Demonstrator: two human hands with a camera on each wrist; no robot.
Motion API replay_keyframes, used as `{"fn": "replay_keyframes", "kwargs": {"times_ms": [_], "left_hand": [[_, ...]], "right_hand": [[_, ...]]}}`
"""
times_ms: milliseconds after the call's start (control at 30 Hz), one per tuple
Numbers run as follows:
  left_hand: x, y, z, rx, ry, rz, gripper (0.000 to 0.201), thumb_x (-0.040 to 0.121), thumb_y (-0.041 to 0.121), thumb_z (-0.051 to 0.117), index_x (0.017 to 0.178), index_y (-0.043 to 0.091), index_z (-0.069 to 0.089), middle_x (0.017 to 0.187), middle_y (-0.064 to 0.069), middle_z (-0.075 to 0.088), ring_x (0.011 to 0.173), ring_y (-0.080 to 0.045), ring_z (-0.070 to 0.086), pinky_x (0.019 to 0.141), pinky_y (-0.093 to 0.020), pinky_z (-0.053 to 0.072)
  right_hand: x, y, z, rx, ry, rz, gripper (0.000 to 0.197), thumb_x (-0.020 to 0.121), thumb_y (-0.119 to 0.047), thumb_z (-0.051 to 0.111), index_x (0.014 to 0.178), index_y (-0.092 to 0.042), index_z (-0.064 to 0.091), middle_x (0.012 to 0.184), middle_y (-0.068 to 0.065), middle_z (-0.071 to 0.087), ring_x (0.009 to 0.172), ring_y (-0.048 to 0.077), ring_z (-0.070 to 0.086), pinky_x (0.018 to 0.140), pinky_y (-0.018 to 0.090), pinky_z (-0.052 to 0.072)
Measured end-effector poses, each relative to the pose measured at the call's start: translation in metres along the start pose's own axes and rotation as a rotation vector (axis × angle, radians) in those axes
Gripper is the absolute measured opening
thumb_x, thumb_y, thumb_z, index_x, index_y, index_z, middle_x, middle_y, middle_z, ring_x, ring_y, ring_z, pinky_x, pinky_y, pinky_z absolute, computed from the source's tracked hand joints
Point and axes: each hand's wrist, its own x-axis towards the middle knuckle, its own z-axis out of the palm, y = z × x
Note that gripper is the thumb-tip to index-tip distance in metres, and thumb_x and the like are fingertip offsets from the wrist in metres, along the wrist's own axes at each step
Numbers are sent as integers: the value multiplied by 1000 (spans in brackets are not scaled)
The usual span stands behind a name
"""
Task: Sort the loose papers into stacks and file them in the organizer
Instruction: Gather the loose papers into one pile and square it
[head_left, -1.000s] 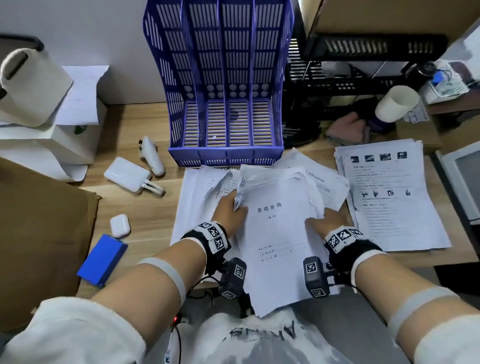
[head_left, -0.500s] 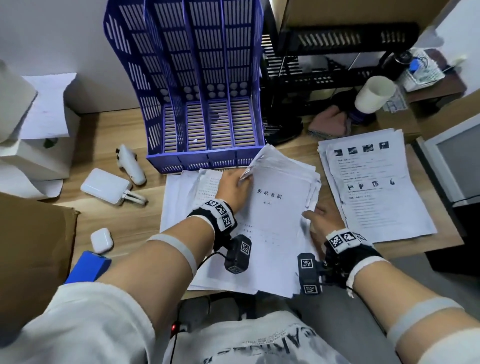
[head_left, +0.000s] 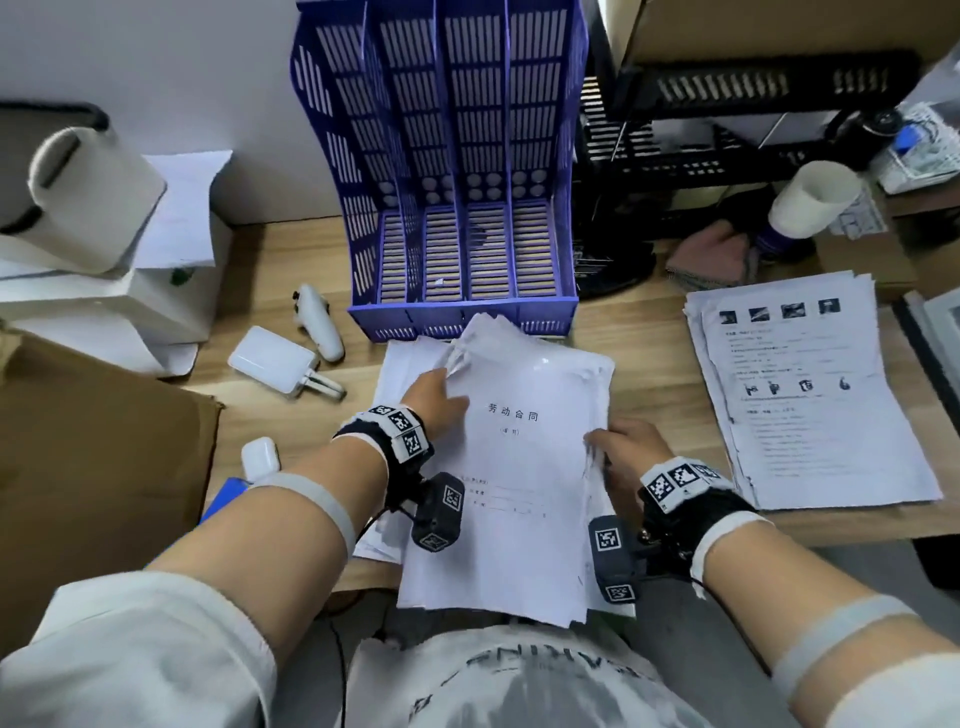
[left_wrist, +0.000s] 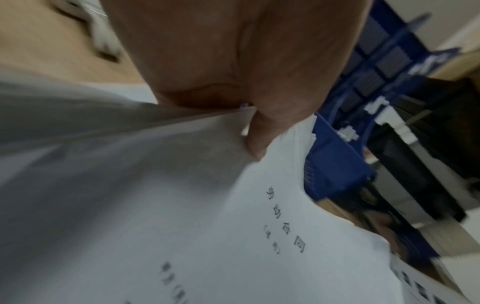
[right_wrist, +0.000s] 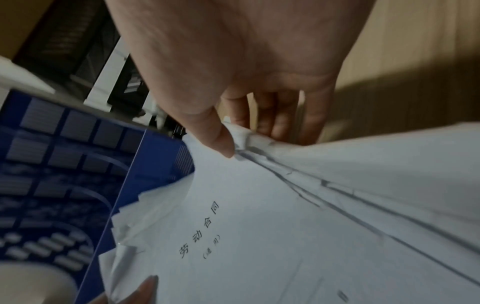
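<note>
A thick stack of white papers (head_left: 519, 467) with a printed title page on top lies at the desk's front edge, overhanging it. My left hand (head_left: 441, 397) grips the stack's left edge near the far corner, thumb on top (left_wrist: 255, 144). My right hand (head_left: 626, 447) pinches the right edge, thumb on top (right_wrist: 221, 142) and fingers beneath. The blue slotted organizer (head_left: 457, 171) stands upright just beyond the stack, its slots bare. More loose sheets (head_left: 400, 374) lie under the stack's left side. A second stack of printed papers (head_left: 810, 395) rests at the right.
A white power bank (head_left: 272, 358), a white handheld device (head_left: 317, 322) and an earbud case (head_left: 260, 457) lie left of the papers. Brown cardboard (head_left: 93, 457) sits at the near left, white boxes (head_left: 104, 301) behind it. A black rack (head_left: 727, 130), a paper cup (head_left: 813, 200) and a cloth (head_left: 711, 254) stand at the back right.
Both hands have squared the fanned sheets into one narrower stack and shifted it toward the organizer. My right hand slid along the right edge. My head view swung left, then back.
</note>
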Motion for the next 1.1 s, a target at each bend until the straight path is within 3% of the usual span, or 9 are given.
{"fn": "replay_keyframes", "kwargs": {"times_ms": [100, 167, 267, 367, 467, 567, 700, 867, 1100], "left_hand": [[-4, -41, -14, -19, 114, -101, 24, 86, 30, 66, 103, 13, 67, 108, -17, 69, 100, -32, 64, 77, -28, 43], [-5, -63, -17, 88, 160, -190, 43, 78, 43, 73, 115, 23, 61, 121, -17, 61, 116, -38, 57, 91, -34, 44], [-9, -76, -15, 47, 206, -229, 81, 72, 40, 81, 139, 19, 42, 139, -17, 47, 131, -37, 45, 107, -40, 39], [-9, -77, -18, -141, 191, -246, 91, 73, 34, 83, 144, 11, 31, 143, -14, 47, 130, -35, 50, 101, -39, 43], [-8, -86, -25, -199, 115, -278, 68, 78, 31, 78, 133, 6, 46, 121, -12, 61, 116, -34, 61, 82, -34, 44], [-13, -98, -29, -338, 107, -199, 29, 82, 25, 67, 110, 15, 69, 99, -5, 73, 98, -29, 70, 83, -34, 54], [-24, -98, -37, -548, 45, -52, 19, 88, 19, 66, 105, 18, 72, 101, -6, 78, 95, -28, 74, 91, -46, 59], [-41, -67, -61, -768, -155, 190, 27, 91, 0, 65, 118, 0, 63, 114, -23, 69, 95, -30, 68, 86, -39, 60], [-51, 0, -99, -853, -37, 455, 38, 93, 14, 67, 127, -1, 59, 124, -18, 69, 112, -30, 67, 97, -41, 56]], "right_hand": [[-1, -3, 23, -168, -22, -9, 31, 66, -29, 67, 91, -11, 71, 87, 3, 72, 77, 22, 66, 63, 25, 48], [-1, -3, 38, -185, -39, 40, 56, 55, -39, 64, 104, -12, 65, 94, 4, 70, 81, 22, 67, 64, 28, 52], [-10, -7, 60, -172, -62, 112, 64, 66, -34, 68, 120, -7, 47, 107, 8, 63, 94, 28, 63, 70, 30, 48], [-13, -12, 81, -114, -80, 91, 72, 55, -38, 68, 119, -8, 52, 106, 6, 66, 95, 27, 65, 85, 37, 54], [-11, -12, 94, -91, -123, 17, 68, 48, -41, 68, 110, -13, 63, 100, 4, 71, 92, 25, 67, 90, 43, 54], [-16, -21, 93, -86, -108, -20, 42, 71, -24, 72, 110, -11, 64, 106, 3, 69, 99, 24, 64, 92, 37, 51], [-17, -27, 81, 50, -30, -52, 52, 72, -21, 77, 117, -15, 52, 112, 3, 62, 103, 24, 60, 95, 39, 48], [-19, -43, 49, 308, 26, -154, 83, 52, -29, 87, 124, -13, 47, 114, 8, 65, 107, 29, 65, 93, 42, 52], [-85, -131, -8, 533, 95, -623, 38, 79, 2, 68, 111, -18, 65, 113, 6, 71, 108, 21, 67, 94, 35, 53]]}}
